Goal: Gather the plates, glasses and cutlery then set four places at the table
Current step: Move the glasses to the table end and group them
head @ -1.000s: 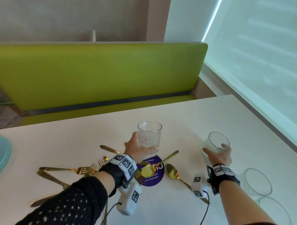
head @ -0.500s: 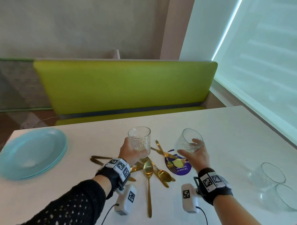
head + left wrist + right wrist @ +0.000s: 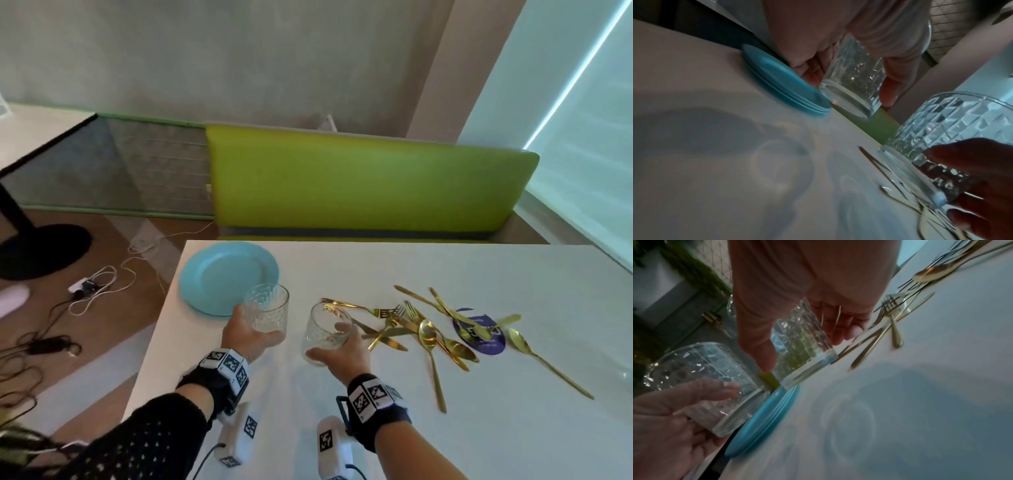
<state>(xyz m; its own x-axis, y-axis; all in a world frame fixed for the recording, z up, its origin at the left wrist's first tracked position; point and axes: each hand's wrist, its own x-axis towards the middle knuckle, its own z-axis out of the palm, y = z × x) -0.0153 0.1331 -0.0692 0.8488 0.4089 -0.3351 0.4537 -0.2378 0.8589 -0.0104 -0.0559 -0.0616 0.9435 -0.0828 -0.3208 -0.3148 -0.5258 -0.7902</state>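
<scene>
I see my left hand (image 3: pixel 247 334) holding a cut-pattern glass (image 3: pixel 267 310) upright, with the fingers curled around its lower part and the thumb on the near side. The glass is lifted above the white table (image 3: pixel 445 267), just in front of the stack of blue plates (image 3: pixel 226 275) that lies at the far left corner. My right hand (image 3: pixel 342 353) grips a second glass (image 3: pixel 325 330) in the same way, but this one is tilted, its mouth leaning away from me. In the wrist views both glass bottoms are off the table surface, though these pictures are blurred, so I say this with some care. The two glasses are near each other and do not touch. To the right lies the gold cutlery (image 3: pixel 428 329) in a loose heap: forks, knives and spoons crossing one another, some of them over a purple round sticker (image 3: pixel 486 337). A green bench (image 3: pixel 359 185) stands behind the table.
</scene>
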